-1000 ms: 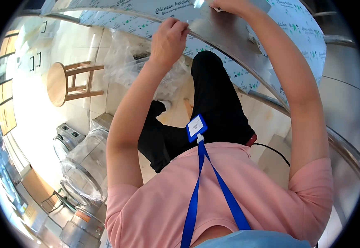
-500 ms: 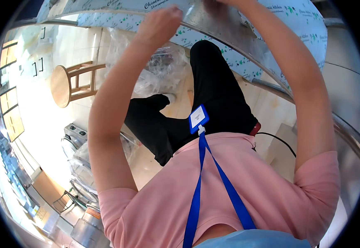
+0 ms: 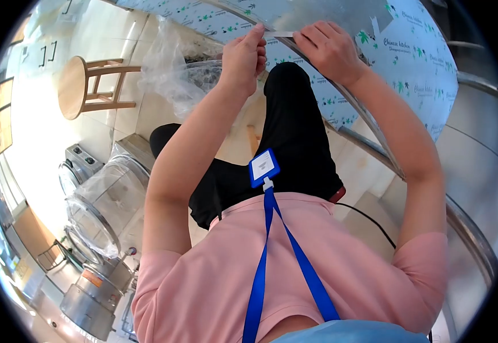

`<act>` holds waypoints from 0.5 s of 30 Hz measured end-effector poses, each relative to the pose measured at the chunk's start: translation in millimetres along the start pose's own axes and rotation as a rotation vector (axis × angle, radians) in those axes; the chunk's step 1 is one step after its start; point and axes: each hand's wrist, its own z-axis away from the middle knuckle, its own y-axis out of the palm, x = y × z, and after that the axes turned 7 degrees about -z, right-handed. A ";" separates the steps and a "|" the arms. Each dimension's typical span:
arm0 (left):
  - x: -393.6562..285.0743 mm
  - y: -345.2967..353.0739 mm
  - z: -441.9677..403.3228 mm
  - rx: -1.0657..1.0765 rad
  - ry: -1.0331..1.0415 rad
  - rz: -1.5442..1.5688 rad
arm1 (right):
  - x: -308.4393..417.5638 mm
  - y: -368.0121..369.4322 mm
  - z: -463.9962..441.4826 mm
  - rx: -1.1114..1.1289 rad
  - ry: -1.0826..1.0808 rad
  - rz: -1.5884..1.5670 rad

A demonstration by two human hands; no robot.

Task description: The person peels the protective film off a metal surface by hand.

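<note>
A short, thin whitish strip (image 3: pixel 278 34) stretches between my two hands at the top of the view; its material is unclear. My left hand (image 3: pixel 243 62) pinches one end between thumb and forefinger, its other fingers curled. At the opposite end, the fingertips of my right hand (image 3: pixel 330 52) are closed on the strip, palm facing down. Both hands are at the near edge of a table whose top (image 3: pixel 417 57) is covered in light blue printed film with green leaf marks.
Crumpled clear plastic (image 3: pixel 177 74) lies on the floor beyond my left forearm. A wooden stool (image 3: pixel 72 88) stands farther left. Steel equipment (image 3: pixel 91 297), partly wrapped in plastic, is at lower left. A metal rail (image 3: pixel 369 146) runs below the table at right.
Both hands have come down toward me and nearer each other, with the strip now visible between them. The view has shifted slightly, showing more of the wrapped equipment.
</note>
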 end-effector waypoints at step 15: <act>14.9 22.6 -14.1 -0.099 0.174 0.121 | 12.6 7.8 -14.6 0.040 0.035 -0.014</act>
